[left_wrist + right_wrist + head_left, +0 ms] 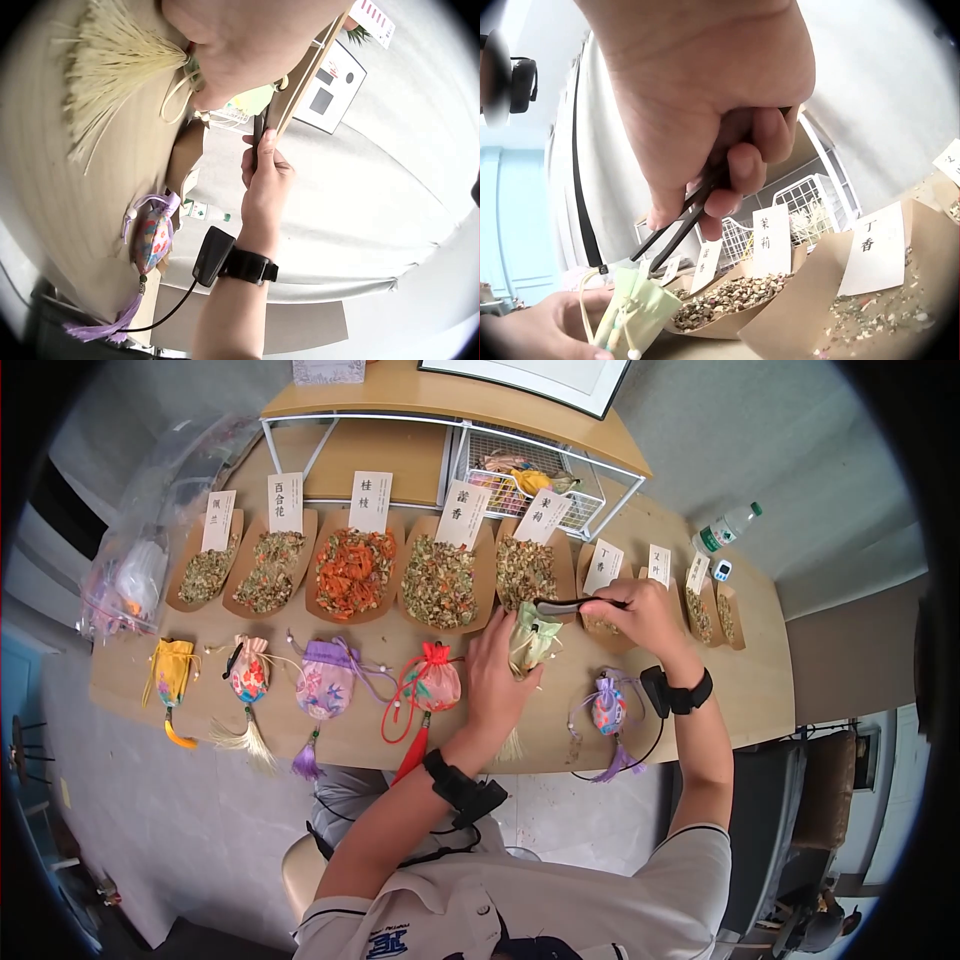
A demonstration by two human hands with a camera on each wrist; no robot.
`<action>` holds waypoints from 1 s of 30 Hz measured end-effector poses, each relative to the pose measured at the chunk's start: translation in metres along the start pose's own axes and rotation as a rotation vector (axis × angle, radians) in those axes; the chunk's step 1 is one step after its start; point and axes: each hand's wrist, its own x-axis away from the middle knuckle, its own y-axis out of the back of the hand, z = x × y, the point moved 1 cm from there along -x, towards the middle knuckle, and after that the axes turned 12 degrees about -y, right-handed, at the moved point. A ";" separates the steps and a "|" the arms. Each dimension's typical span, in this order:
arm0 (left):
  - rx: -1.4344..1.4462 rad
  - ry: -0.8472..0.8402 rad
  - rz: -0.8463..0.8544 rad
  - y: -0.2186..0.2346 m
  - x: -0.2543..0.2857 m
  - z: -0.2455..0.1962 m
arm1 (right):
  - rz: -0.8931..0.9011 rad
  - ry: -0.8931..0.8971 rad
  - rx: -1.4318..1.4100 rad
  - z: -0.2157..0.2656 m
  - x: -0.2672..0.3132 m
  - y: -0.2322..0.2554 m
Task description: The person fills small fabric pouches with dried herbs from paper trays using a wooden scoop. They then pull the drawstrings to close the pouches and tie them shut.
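Note:
My left hand grips a pale green drawstring pouch over the front middle of the table; its cream tassel hangs large in the left wrist view. In my right hand is a pair of black tweezers, held between thumb and fingers. Their two prongs point down at the pouch's gathered mouth, slightly apart, in the right wrist view. What lies between the tips is too small to make out. Just behind the pouch stands a paper tray of dried herbs; a smaller tray with loose bits is under my right hand.
More herb trays with name cards, one of orange shreds, line the back. Finished-looking pouches, such as a purple one and a small floral one, lie along the front. A water bottle and a wooden shelf stand behind.

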 end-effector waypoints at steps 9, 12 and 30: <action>-0.023 0.008 0.023 0.000 -0.001 0.001 | 0.099 -0.024 0.047 -0.045 -0.081 -0.017; -0.029 0.008 0.020 0.000 -0.001 0.001 | 0.095 0.128 0.196 -0.050 -0.102 -0.026; -0.018 0.005 0.005 0.000 -0.001 0.000 | 0.312 0.029 0.090 -0.040 -0.095 -0.022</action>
